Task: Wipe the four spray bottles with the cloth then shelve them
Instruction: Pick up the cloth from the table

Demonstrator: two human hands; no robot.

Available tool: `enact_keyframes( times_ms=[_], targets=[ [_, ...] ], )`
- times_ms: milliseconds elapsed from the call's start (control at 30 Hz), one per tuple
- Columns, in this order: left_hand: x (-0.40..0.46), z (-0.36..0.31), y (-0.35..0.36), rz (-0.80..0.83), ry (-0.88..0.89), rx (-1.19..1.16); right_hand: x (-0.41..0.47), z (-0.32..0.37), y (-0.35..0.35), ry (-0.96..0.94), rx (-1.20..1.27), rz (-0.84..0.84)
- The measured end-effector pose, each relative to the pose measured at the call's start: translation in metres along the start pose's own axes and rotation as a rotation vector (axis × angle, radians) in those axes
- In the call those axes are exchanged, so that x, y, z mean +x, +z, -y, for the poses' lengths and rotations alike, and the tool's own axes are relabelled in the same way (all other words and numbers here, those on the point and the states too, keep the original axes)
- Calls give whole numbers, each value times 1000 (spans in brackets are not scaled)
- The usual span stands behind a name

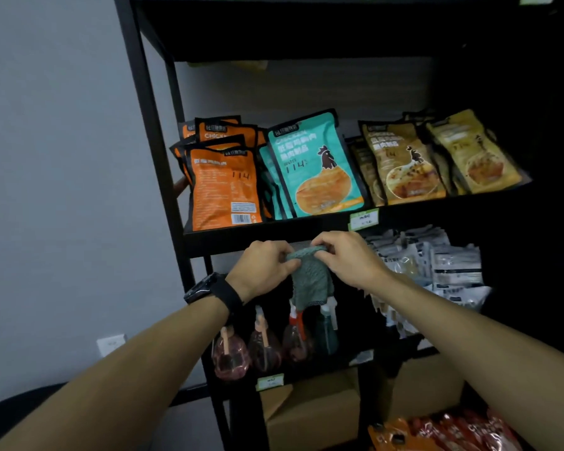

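Nearest, at the bottom right, lies a heap of red and orange packets (443,431), too jumbled to count, beside a cardboard box (310,415) under the rack. Two bare forearms reach up from below; the left wrist carries one black watch (205,289).

Both hands meet in front of the black rack (150,125). The left hand (262,266) and the right hand (350,258) each pinch the top edge of one cloth (311,278) with curled fingers and thumb, so it hangs down between them. The cloth is grey-green, nubbly in texture, with a darker stitched hem at the bottom.

Just behind and below it, four spray bottles (274,345) stand in a row on the lower shelf: three clear reddish ones and one dark teal (324,333), all with pale trigger heads. Grey and white packets (437,265) are stacked to their right.

On the shelf above stand orange pouches (223,187), teal pouches (316,167) and brown-yellow pouches (437,157), in three groups, with a green price tag (363,219) on the edge
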State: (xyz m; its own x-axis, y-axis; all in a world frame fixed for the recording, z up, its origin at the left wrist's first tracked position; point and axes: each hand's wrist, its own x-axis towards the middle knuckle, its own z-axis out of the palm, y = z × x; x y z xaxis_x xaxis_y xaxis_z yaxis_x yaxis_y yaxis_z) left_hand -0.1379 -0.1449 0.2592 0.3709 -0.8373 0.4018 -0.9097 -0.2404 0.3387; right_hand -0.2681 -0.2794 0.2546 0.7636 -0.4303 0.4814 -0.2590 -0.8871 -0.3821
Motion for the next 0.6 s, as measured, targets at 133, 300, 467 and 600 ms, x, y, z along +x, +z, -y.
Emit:
enact_keyframes(
  times_ms=[133,300,467,600],
  targets=[
    [16,-17,28,18,42,-48,-11,-32,-9,50,-37,-25],
    [33,-35,62,43,64,-89,-23,-68,-15,103,-81,-41],
    [44,-45,97,94,55,-161,-36,-96,-14,150,-71,-27],
    [45,-48,130,163,-35,-310,-48,-120,2,180,-55,5]
  ],
)
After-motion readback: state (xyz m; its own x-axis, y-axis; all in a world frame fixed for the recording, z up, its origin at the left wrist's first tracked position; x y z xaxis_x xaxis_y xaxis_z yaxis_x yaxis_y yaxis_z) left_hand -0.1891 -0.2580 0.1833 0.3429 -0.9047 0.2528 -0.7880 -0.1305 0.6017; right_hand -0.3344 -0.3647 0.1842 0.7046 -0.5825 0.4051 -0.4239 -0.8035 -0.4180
